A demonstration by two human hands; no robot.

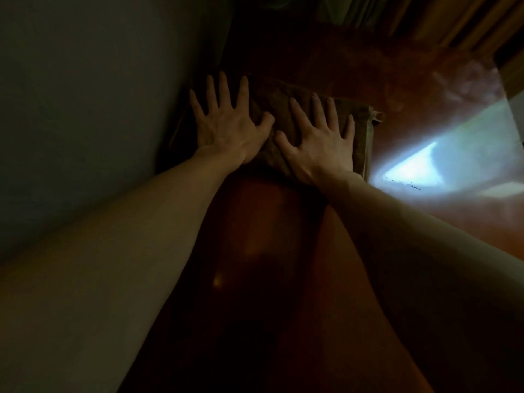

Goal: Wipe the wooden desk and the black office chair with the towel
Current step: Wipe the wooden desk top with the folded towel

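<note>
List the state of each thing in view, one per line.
Folded brown towel: flat on the desk, pressed under both hands.
Reddish wooden desk: glossy, bright reflection at its right.
Left hand: fingers spread, pressing the towel.
Right hand: fingers spread, pressing the towel.

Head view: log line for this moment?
phase: desk wipe | left hand: spread on towel edge | right hand: flat on towel | chair: not seen

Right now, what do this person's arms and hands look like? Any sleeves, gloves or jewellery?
No gloves: the left hand and right hand are bare, with no ring, watch or bracelet visible in the dim light. The left forearm and right forearm are uncovered too; no sleeve shows in the frame.
</note>
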